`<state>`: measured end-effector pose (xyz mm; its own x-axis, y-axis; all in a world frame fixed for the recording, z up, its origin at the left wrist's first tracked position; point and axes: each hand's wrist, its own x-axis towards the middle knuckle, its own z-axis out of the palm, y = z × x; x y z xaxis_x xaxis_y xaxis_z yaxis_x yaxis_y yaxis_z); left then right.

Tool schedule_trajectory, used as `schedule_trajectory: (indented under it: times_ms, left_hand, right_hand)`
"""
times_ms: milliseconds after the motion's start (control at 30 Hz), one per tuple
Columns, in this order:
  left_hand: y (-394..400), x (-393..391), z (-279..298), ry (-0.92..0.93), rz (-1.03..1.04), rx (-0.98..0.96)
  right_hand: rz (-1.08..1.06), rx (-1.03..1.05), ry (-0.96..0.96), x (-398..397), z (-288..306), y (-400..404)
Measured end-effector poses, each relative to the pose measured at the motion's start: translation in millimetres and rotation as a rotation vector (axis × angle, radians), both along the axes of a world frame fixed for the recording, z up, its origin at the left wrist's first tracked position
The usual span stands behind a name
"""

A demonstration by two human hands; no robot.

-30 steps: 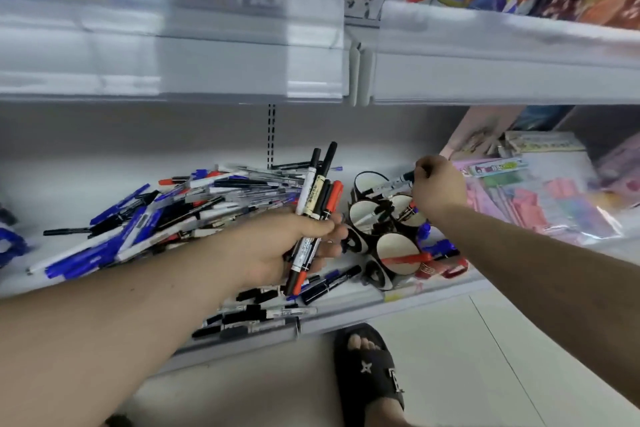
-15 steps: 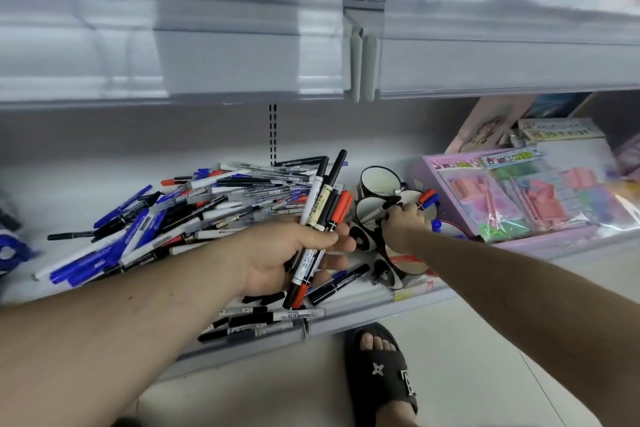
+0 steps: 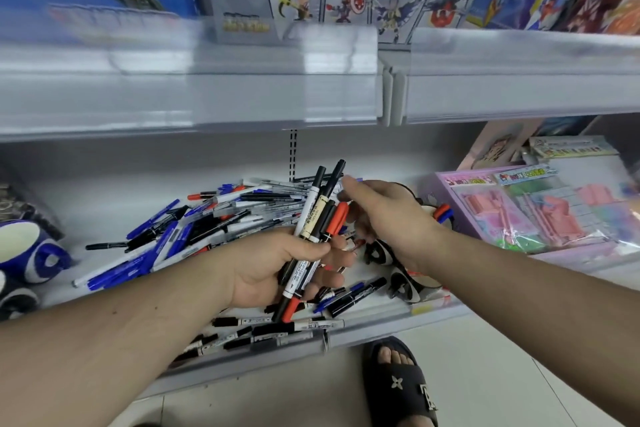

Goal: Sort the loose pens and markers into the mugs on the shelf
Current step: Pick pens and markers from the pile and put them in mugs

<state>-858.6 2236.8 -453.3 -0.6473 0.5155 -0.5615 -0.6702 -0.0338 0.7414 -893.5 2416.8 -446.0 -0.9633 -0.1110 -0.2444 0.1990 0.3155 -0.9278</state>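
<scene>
**Store shelf, pens partly sorted**

Grey shelf [image 3: 104, 180] bearing a loose pen pile [image 3: 221, 218]. Left hand [image 3: 277, 263] grips a bundle of markers [image 3: 317, 218] (black, cream, red) — tips upward. Right hand [image 3: 388, 218], fingers relaxed and holding nothing, hovers over the black-and-white mugs [image 3: 408, 284] — beside a pink stationery pack [image 3: 540, 211].

Loose pens [image 3: 221, 218] heaped on the shelf — black-and-white mugs [image 3: 412, 284] at their right, upright.

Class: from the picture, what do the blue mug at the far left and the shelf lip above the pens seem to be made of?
Blue mug: probably glazed ceramic, with a thick rim, white inside and glossy shine.
Shelf lip: likely clear plastic strip over painted metal; it shows streaky reflections.
</scene>
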Motion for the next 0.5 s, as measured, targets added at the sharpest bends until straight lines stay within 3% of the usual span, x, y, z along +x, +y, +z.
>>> schedule_trajectory:
  times_ms: [167, 367, 500]
  left_hand:
    - [-3, 7, 5, 0.031, -0.05, 0.019]
    - [-15, 6, 5, 0.038, -0.09, 0.12]
    - [-22, 3, 2, -0.037, -0.074, 0.222]
  right_hand:
    - [0.136, -0.079, -0.042, 16, 8, -6]
    - [-0.04, -0.253, -0.031, 3, 12, 7]
    - [-0.102, -0.094, 0.039, 1, 10, 12]
